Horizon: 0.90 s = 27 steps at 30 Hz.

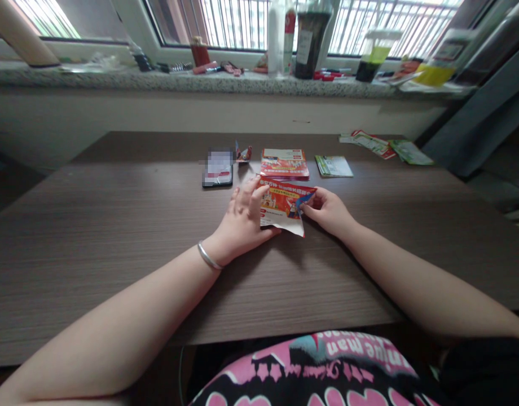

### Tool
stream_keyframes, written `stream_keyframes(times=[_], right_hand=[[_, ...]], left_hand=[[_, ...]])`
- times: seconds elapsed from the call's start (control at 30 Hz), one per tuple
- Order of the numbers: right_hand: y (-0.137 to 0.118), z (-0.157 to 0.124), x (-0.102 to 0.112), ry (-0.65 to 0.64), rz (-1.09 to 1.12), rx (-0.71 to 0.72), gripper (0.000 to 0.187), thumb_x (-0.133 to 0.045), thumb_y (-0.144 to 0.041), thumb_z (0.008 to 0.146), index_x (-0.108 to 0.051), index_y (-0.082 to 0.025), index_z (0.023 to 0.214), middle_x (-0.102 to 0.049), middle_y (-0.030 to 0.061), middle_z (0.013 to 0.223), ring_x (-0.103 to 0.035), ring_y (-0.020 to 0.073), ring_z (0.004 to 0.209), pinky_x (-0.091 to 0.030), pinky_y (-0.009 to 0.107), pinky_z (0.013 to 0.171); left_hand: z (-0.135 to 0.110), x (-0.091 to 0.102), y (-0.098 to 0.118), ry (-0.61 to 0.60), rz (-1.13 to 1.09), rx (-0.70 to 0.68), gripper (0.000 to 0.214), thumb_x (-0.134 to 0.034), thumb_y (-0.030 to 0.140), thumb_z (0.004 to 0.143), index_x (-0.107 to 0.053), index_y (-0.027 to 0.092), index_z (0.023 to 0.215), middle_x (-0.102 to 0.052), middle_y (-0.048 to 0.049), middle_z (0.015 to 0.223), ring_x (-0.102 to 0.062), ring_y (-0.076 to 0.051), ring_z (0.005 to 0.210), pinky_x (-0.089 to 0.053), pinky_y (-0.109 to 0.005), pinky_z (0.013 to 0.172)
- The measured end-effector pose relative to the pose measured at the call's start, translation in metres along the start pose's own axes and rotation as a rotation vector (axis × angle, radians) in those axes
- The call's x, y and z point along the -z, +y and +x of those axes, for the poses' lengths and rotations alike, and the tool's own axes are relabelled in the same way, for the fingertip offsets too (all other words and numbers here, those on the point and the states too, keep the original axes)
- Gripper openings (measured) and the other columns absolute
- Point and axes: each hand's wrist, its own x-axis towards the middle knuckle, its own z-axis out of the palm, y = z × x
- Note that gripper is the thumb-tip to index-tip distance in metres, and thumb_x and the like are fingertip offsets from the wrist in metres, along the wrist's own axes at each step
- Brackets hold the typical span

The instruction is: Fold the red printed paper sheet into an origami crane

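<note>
A red and white printed leaflet (280,206) is held between my two hands, just above the wooden table (158,225). My left hand (246,211) lies along its left side, with the fingers over the face and the thumb under the lower edge. My right hand (327,211) pinches the leaflet's right corner, where a bit of blue shows. Right behind it lies a stack of similar red leaflets (284,163). A small folded paper piece (243,153) stands to the left of that stack, beside a phone (218,168).
Small green and white cards (334,166) lie right of the leaflet stack. Red and green packets (373,145) are at the table's far right corner. Bottles, including a dark one (310,42), and small items stand on the stone windowsill (242,84) behind the table.
</note>
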Motion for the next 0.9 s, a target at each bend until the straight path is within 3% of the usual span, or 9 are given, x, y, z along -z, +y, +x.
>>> stream_keyframes(times=[0.07,0.17,0.4,0.53,0.7,0.9], right_hand=[[-0.002,-0.001,-0.003,-0.014,0.092,0.001,0.026,-0.067,-0.042,0.075,-0.054,-0.022,0.086,-0.069,0.0039,0.085,-0.063,0.017,0.072,-0.051,0.031,0.064],[-0.009,-0.005,-0.008,-0.024,0.135,-0.006,0.027,-0.068,-0.042,0.074,-0.051,-0.022,0.079,-0.068,0.0029,0.082,-0.063,0.0162,0.071,-0.052,0.03,0.063],[-0.029,-0.016,-0.01,-0.005,-0.029,0.038,0.017,-0.067,-0.027,0.074,-0.051,-0.021,0.07,-0.06,-0.0027,0.064,-0.054,0.0111,0.056,-0.046,0.025,0.055],[-0.035,-0.019,-0.007,-0.037,-0.119,0.107,0.008,-0.062,-0.022,0.076,-0.056,-0.02,0.072,-0.06,-0.002,0.066,-0.053,0.0108,0.057,-0.046,0.024,0.056],[-0.037,-0.019,-0.002,-0.021,-0.249,0.271,0.004,-0.059,-0.022,0.081,-0.062,-0.02,0.082,-0.066,0.0009,0.081,-0.058,0.0115,0.066,-0.05,0.026,0.064],[-0.037,-0.022,-0.001,0.029,-0.274,0.368,0.005,-0.058,-0.02,0.083,-0.062,-0.022,0.086,-0.066,0.0014,0.082,-0.061,0.0128,0.071,-0.051,0.026,0.066]], left_hand=[[0.002,0.002,0.0,0.086,-0.012,-0.107,0.101,-0.076,0.047,0.068,-0.016,0.016,0.143,-0.024,-0.0221,0.153,-0.019,-0.032,0.145,-0.016,-0.052,0.118],[0.004,0.004,0.002,0.116,-0.019,-0.193,0.107,-0.077,0.048,0.067,-0.013,0.015,0.146,-0.028,-0.0216,0.151,-0.021,-0.034,0.144,-0.015,-0.052,0.119],[0.007,0.009,0.003,0.158,-0.024,-0.247,0.1,-0.068,0.054,0.074,-0.013,0.015,0.148,-0.043,-0.0179,0.144,-0.035,-0.032,0.138,-0.019,-0.05,0.118],[0.009,0.013,0.006,0.142,-0.027,-0.301,0.101,-0.066,0.054,0.076,-0.008,0.016,0.15,-0.048,-0.0152,0.14,-0.043,-0.029,0.133,-0.022,-0.045,0.118],[0.006,0.014,0.013,0.156,-0.07,-0.242,0.117,-0.071,0.057,0.07,0.002,0.015,0.151,-0.057,-0.0139,0.131,-0.052,-0.029,0.123,-0.024,-0.046,0.115],[0.005,0.016,0.015,0.208,-0.111,-0.177,0.096,-0.066,0.035,0.081,-0.002,0.022,0.151,-0.069,-0.0042,0.111,-0.06,-0.023,0.108,-0.029,-0.044,0.11]])
